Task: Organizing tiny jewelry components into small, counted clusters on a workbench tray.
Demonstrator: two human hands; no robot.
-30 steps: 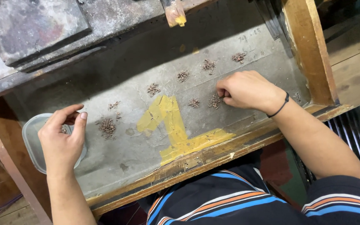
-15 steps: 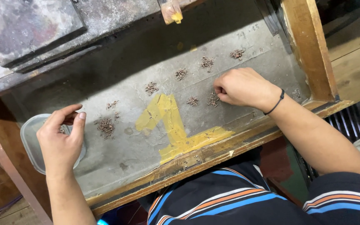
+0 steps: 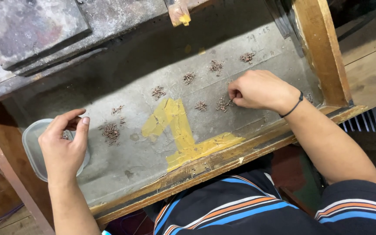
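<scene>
The left hand (image 3: 64, 150) has lifted its fingers off the clear plastic container (image 3: 33, 148) at the grey surface (image 3: 127, 161) edge, now loosely curled and holding nothing visible. The right hand (image 3: 257, 89) stays pinched at a small pile of brown metal bits (image 3: 222, 103).
</scene>
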